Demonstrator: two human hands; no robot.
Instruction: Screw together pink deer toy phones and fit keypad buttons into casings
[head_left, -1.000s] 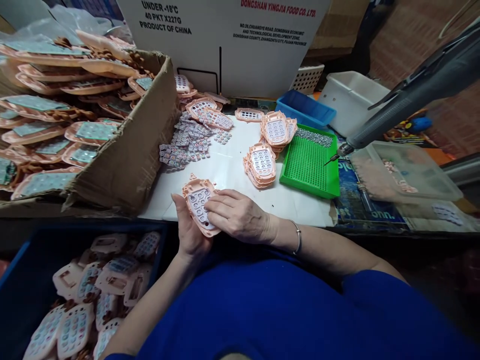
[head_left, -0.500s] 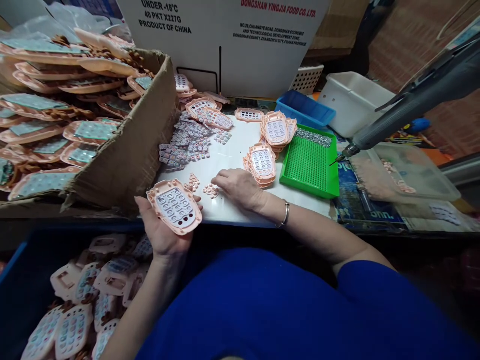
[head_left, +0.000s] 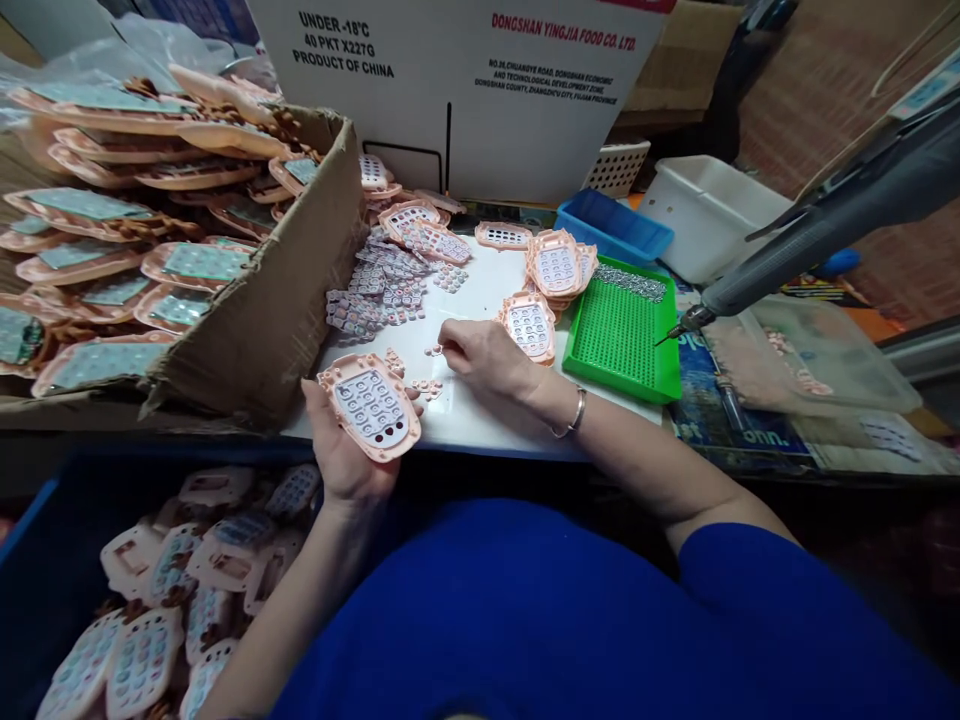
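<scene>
My left hand [head_left: 346, 455] holds a pink plastic shell [head_left: 373, 408] from below, its white button sheet facing up and a few dark holes showing at the lower end. Over the white board [head_left: 480, 290], my right hand [head_left: 484, 358] has its fingers bent together at some tiny pink pieces; what the fingertips hold, if anything, is too small to make out. More tiny pink pieces [head_left: 427, 389] lie between my hands. Behind them is a heap of white button sheets [head_left: 382, 290]. Stacked pink shells [head_left: 531, 325] stand just beyond my right wrist.
A cardboard box [head_left: 262, 270] full of shells is at the left, above a blue bin [head_left: 45, 510] of assembled pieces. At the right are a green tray [head_left: 619, 325] with screws, a hanging electric screwdriver [head_left: 720, 290], a blue tray [head_left: 615, 228] and a white bin [head_left: 709, 215].
My right hand has shifted slightly, its fingers now curled more tightly at the small pieces, which are more spread out. The view has moved a little; the shell stays in my left hand.
</scene>
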